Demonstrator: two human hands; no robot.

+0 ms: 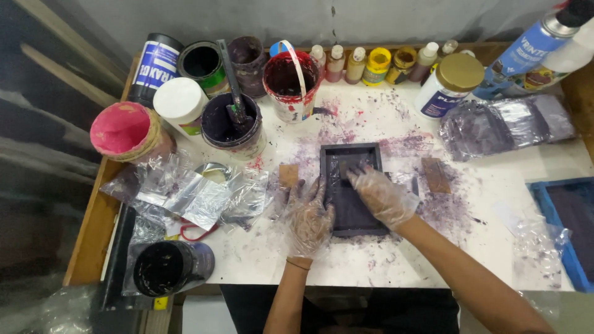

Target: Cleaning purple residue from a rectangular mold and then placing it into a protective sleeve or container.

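Dark rectangular tray (351, 188), long axis running away from the body, is pressed flat-palmed by gloved left hand (307, 216) and right hand (380, 195), neither gripping, on the worktop (346, 260).

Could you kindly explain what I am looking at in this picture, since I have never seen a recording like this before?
The single picture comes from a camera worn on a person's head, looking down at their own two hands, both in thin clear plastic gloves. The left hand steadies the near left edge of a dark rectangular frame lying flat on a paint-stained white table. The right hand presses something small, too blurred to name, onto its inside. Behind stand an open pot of dark purple paint with a stirring tool in it, a red-smeared bucket and a row of small paint bottles. Crumpled clear plastic lies to the left.
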